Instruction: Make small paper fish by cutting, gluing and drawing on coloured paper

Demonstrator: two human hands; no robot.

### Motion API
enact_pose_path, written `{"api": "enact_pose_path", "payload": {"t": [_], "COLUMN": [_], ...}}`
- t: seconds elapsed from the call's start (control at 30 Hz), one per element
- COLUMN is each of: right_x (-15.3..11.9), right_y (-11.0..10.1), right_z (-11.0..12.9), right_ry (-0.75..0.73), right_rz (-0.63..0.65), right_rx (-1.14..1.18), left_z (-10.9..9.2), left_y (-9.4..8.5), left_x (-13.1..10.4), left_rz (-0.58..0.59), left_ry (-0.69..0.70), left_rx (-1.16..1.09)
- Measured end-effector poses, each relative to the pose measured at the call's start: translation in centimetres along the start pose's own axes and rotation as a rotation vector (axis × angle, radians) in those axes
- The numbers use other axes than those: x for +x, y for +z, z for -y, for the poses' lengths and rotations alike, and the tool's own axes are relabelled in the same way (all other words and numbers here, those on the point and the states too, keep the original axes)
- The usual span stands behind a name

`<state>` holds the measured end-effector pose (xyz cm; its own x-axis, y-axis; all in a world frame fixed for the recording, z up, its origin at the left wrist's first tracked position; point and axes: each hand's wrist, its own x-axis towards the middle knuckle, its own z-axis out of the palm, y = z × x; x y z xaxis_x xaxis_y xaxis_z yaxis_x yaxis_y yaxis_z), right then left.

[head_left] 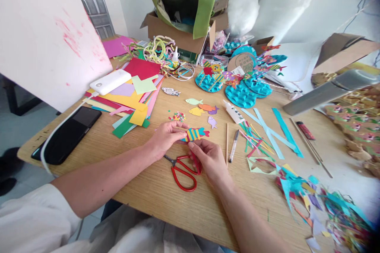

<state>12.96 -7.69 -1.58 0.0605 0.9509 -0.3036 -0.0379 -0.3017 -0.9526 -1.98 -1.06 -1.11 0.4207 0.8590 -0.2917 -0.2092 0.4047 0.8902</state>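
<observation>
My left hand (166, 139) pinches a paper fish (194, 134) striped in yellow, blue and red, its tail pointing right. Close by at its lower edge, my right hand (211, 159) is closed on a narrow red paper strip (194, 159), partly hidden by the fingers. Red-handled scissors (181, 188) lie on the table beneath, their blades partly covered by my left hand. Beyond my hands are a pile of tiny coloured paper bits (179, 116) and several plain paper fish, among them a yellow one (196, 111) and a lilac one (212, 121).
Right of my hands lie a wooden stick (227, 144), a pen (234, 146), a glue bottle (234, 112), paper strips (257, 140) and scraps (297, 184). At left are coloured paper sheets (139, 69), a power bank (111, 82) and a phone (71, 134). A grey bottle (323, 91) stands tilted in view.
</observation>
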Motion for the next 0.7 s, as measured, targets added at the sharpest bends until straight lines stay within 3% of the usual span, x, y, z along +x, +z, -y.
{"api": "enact_pose_path", "payload": {"t": [0.37,0.7], "right_x": [0.07,0.10], "right_y": [0.56,0.09], "right_z": [-0.36,-0.04], "right_ry": [-0.020,-0.029], "right_rz": [-0.092,-0.075], "right_rx": [0.065,0.093], "left_z": [0.28,0.23], "left_y": [0.46,0.34], "left_x": [-0.47,-0.41], "left_rz": [0.044,0.048], "left_ry": [0.004,-0.004], "left_rx": [0.026,0.087]}}
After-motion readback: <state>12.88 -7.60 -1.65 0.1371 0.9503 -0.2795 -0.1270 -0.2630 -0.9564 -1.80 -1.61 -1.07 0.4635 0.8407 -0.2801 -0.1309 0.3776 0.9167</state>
